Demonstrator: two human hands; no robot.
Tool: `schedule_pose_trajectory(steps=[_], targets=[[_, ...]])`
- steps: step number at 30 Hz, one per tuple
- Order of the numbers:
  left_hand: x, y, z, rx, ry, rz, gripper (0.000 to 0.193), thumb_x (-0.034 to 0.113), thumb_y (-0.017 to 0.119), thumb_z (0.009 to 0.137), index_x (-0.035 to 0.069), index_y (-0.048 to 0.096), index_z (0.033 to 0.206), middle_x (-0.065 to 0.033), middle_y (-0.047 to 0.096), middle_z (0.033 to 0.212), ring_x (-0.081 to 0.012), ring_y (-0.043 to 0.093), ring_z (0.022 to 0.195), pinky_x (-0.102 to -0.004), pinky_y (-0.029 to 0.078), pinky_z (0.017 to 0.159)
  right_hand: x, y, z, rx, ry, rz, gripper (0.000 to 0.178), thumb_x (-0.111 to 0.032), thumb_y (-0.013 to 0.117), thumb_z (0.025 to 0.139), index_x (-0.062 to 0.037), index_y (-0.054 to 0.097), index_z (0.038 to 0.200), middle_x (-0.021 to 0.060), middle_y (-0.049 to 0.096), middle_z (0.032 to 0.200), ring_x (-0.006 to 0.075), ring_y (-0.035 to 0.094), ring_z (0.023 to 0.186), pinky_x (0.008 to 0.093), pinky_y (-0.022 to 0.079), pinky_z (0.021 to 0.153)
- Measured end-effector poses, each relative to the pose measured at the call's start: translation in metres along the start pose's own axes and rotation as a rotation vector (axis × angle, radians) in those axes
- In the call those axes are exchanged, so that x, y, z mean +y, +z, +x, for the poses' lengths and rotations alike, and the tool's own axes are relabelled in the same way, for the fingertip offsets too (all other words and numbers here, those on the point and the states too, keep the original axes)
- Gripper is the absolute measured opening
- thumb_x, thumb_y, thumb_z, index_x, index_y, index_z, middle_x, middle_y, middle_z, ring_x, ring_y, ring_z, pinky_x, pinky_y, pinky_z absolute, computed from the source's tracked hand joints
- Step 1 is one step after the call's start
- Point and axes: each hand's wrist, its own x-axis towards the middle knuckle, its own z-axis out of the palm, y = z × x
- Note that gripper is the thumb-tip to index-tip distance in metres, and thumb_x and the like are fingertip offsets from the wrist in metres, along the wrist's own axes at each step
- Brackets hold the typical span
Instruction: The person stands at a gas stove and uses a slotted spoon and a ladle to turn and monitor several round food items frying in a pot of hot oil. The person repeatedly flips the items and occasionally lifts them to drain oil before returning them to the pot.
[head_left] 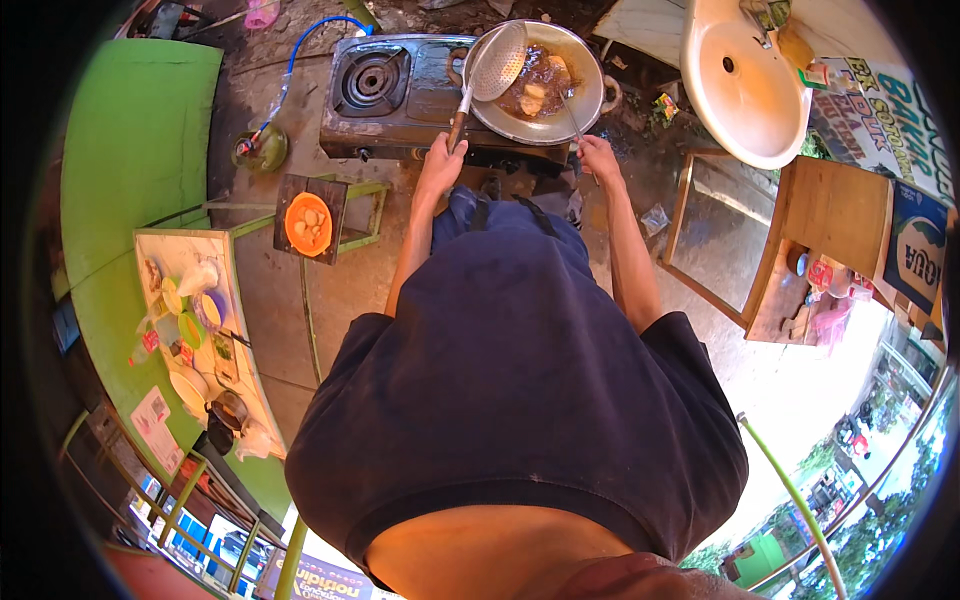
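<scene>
My left hand (441,165) is closed round the wooden handle of a perforated skimmer (500,65). The skimmer's round head hangs over the left part of a wide metal wok (487,122). My right hand (598,160) grips a thin metal utensil (572,112), whose far end reaches into the wok; its kind is hard to make out. Several golden pieces of food (533,98) lie in dark, bubbling oil (548,68). The wok stands on the right side of a two-burner gas stove (425,95).
The left burner (372,80) is bare. A blue hose runs to a green gas cylinder (262,150). An orange bowl (308,224) with pale pieces sits on a stool behind my left arm. A cluttered table (240,380) stands left, a washbasin (745,110) right, near a wooden cabinet (830,205).
</scene>
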Motion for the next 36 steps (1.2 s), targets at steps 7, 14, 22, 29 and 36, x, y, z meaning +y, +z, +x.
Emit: schedule_pose_trajectory(steps=[7,14,22,29,36], targets=[[0.013,-0.009,0.013,0.054,-0.020,0.128,0.044,0.035,0.061,0.096,-0.003,0.056,0.117,-0.0289,0.065,0.106,-0.0444,0.062,0.105,-0.0485,0.047,0.090,0.000,0.012,-0.021,0.079,-0.094,-0.134,0.021,-0.017,0.054,0.098,-0.0050,0.069,0.106,-0.0004,0.059,0.068,0.0074,0.051,0.053,0.0262,0.040,0.046],[-0.007,0.002,0.026,0.084,0.011,0.178,0.041,0.035,0.062,0.096,-0.001,0.057,0.114,-0.0160,0.066,0.085,-0.0278,0.065,0.074,-0.0406,0.050,0.068,0.021,0.010,-0.059,0.306,-0.382,-0.409,0.027,-0.017,0.057,0.096,0.0001,0.067,0.114,0.0156,0.068,0.076,0.0230,0.067,0.070,0.0375,0.052,0.069],[0.027,-0.025,0.013,-0.183,-0.181,-0.153,0.040,0.030,0.062,0.098,0.001,0.052,0.123,-0.0041,0.057,0.074,-0.0108,0.049,0.055,-0.0289,0.038,0.049,0.020,0.005,-0.039,0.450,-0.393,-0.442,0.025,-0.018,0.056,0.096,-0.0021,0.068,0.111,0.0100,0.067,0.077,0.0176,0.064,0.069,0.0345,0.051,0.068],[0.019,-0.017,0.013,0.035,-0.077,0.094,0.045,0.035,0.062,0.095,-0.003,0.057,0.119,-0.0177,0.069,0.091,-0.0303,0.068,0.083,-0.0412,0.051,0.075,0.010,0.006,0.017,0.180,-0.109,-0.200,0.023,-0.021,0.057,0.098,-0.0036,0.069,0.106,0.0035,0.063,0.069,0.0133,0.059,0.058,0.0306,0.047,0.051],[0.031,-0.009,0.017,0.061,-0.042,0.184,0.049,0.038,0.059,0.096,-0.002,0.055,0.122,-0.0281,0.067,0.109,-0.0451,0.063,0.109,-0.0489,0.046,0.094,-0.002,0.016,-0.004,0.040,-0.080,-0.183,0.023,-0.023,0.058,0.098,-0.0038,0.070,0.101,0.0005,0.059,0.067,0.0097,0.053,0.051,0.0283,0.042,0.043]])
